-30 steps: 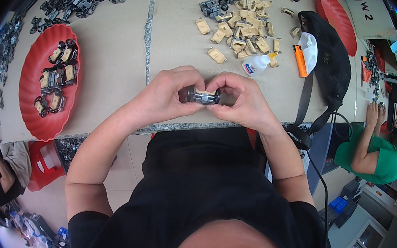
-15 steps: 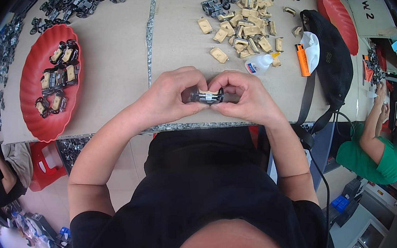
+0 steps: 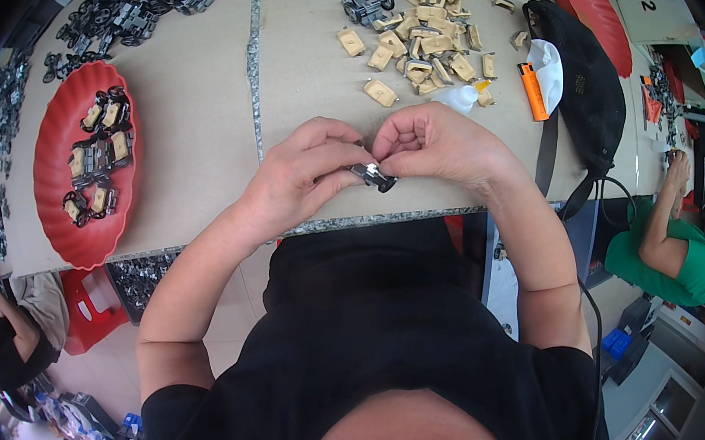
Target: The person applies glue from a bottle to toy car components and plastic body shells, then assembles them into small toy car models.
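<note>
A small toy car chassis (image 3: 377, 179), dark with black wheels and a shiny silver patch, is held over the near edge of the table. My left hand (image 3: 299, 172) pinches it from the left between thumb and fingers. From the other side, my right hand (image 3: 440, 145) has its fingers curled and the thumb against the upper end of the chassis. Fingers cover much of it, including any beige part on it. Beyond my right hand lie a white squeeze bottle (image 3: 459, 99) with a yellow tip and a heap of beige plastic parts (image 3: 437, 43).
At left, a red scalloped tray (image 3: 52, 198) holds several chassis with beige parts. Piled dark chassis (image 3: 129, 18) lie along the far side. To the right are an orange cylinder (image 3: 533, 93), a black bag (image 3: 585, 89) with straps and another red tray (image 3: 589, 10). Other people work at both sides.
The chassis has turned from lying level across both hands to tilting down to the right. My right hand has shifted its grip, its fingers now more curled. The whole view has moved slightly.
</note>
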The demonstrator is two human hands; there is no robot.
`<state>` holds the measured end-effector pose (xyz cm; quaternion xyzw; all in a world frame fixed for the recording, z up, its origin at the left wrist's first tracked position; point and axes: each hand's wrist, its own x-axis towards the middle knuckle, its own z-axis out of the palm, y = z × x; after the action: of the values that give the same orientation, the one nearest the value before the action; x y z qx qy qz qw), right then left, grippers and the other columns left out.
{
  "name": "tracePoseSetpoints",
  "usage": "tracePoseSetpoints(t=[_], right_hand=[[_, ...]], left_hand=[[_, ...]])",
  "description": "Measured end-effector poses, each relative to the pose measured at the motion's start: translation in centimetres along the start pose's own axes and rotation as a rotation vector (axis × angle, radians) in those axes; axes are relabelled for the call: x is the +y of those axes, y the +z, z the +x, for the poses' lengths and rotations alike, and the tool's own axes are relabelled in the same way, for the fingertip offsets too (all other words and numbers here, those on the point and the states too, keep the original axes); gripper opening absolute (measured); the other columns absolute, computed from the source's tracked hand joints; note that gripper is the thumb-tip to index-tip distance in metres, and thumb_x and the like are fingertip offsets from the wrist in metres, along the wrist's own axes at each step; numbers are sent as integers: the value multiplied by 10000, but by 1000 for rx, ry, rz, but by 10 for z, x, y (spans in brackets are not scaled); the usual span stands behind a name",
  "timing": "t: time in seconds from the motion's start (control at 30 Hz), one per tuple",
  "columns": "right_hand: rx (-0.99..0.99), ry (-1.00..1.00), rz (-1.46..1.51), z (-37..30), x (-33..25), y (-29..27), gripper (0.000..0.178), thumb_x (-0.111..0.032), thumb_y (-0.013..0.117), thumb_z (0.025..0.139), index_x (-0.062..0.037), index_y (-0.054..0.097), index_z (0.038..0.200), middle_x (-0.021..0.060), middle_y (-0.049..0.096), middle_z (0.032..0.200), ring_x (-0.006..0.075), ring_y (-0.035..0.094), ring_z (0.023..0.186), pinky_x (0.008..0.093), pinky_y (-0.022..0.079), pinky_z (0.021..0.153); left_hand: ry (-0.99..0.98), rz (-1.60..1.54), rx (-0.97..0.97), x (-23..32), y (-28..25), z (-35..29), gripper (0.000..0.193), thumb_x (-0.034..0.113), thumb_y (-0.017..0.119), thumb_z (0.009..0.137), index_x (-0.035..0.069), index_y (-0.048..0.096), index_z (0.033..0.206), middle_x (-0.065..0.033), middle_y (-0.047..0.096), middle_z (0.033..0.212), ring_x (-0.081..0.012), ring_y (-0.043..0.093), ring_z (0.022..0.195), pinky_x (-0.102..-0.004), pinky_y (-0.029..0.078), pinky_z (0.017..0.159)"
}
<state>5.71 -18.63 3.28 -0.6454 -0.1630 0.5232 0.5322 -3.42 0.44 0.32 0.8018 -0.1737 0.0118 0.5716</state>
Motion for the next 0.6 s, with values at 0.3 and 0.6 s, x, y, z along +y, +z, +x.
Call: tracePoseSetpoints(t=[0.3, 0.6], right_hand=[[224, 1, 119, -7, 6, 11, 117, -23, 638, 713, 54, 624, 801, 86, 633, 723, 95, 587, 638, 198, 473, 616], [241, -71, 164, -9, 11, 15, 103, -39, 632, 733, 42, 641, 797, 74, 638, 733, 77, 578, 648, 197, 464, 615]], left_hand=[[0, -47, -13, -2, -1, 1, 186, 11, 664, 716, 65, 640, 892, -75, 535, 973, -159, 570, 826, -257, 480, 674], [-103, -65, -44, 3, -5, 5, 203, -19, 669, 705, 25, 619, 897, -88, 531, 1018, -138, 555, 837, -246, 481, 683]])
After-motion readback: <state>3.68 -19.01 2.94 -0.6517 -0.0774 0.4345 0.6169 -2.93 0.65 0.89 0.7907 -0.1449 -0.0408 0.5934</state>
